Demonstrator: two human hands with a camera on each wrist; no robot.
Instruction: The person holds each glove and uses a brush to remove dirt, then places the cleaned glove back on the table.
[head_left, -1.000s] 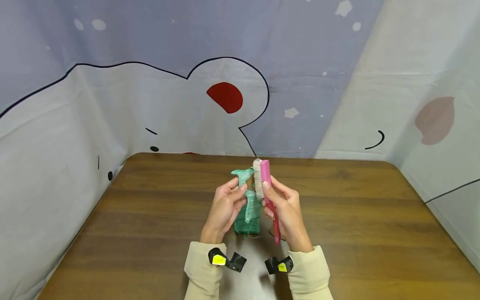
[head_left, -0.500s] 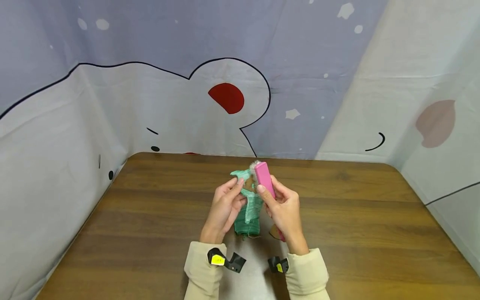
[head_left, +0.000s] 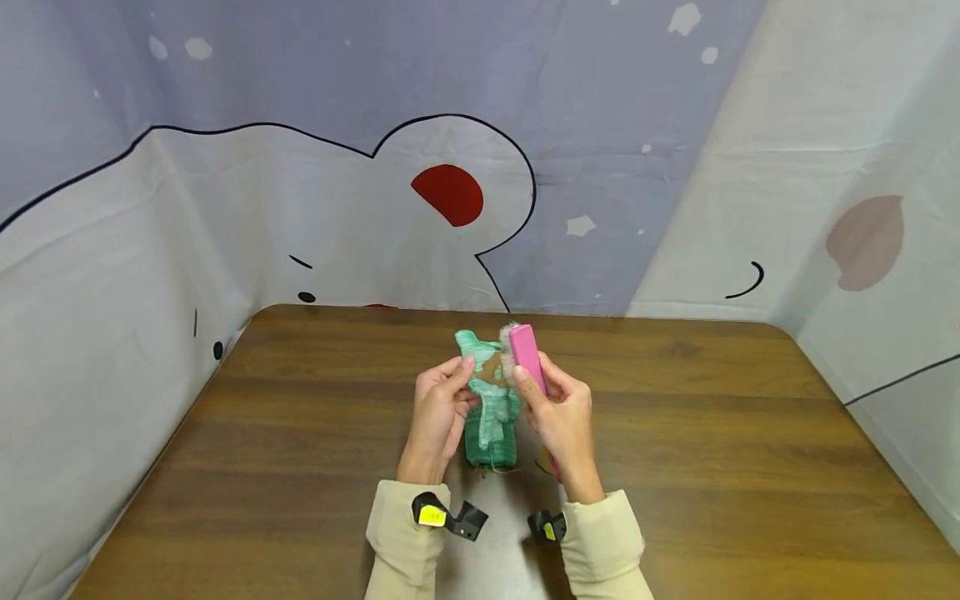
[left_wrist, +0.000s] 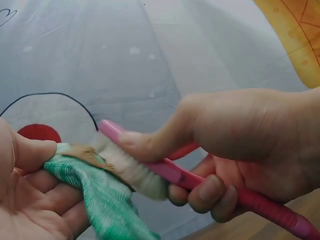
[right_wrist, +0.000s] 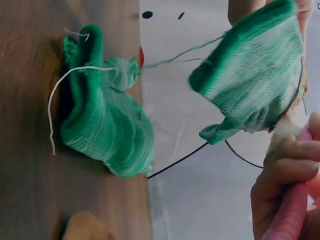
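Observation:
Between thumb and fingers, my left hand (head_left: 435, 412) holds a green knitted glove (left_wrist: 102, 197) with a brown patch on its upper face. My right hand (head_left: 566, 412) grips a pink brush (head_left: 528, 350) by its handle, the thumb on the back of its head. In the left wrist view, the brush's pale bristles (left_wrist: 137, 172) touch the brown patch. A second green glove (right_wrist: 112, 125) lies on the table below; loose threads run between the two gloves in the right wrist view. The held glove partly covers it in the head view.
A brown piece (right_wrist: 87, 229) lies on the wooden table (head_left: 712, 450), partly hidden by my right hand in the head view. A printed cloth (head_left: 337, 208) hangs behind the table.
Over the last second the brush has turned so its pink back shows to the head camera. The held glove has shifted slightly left and spread, showing more of its brown patch.

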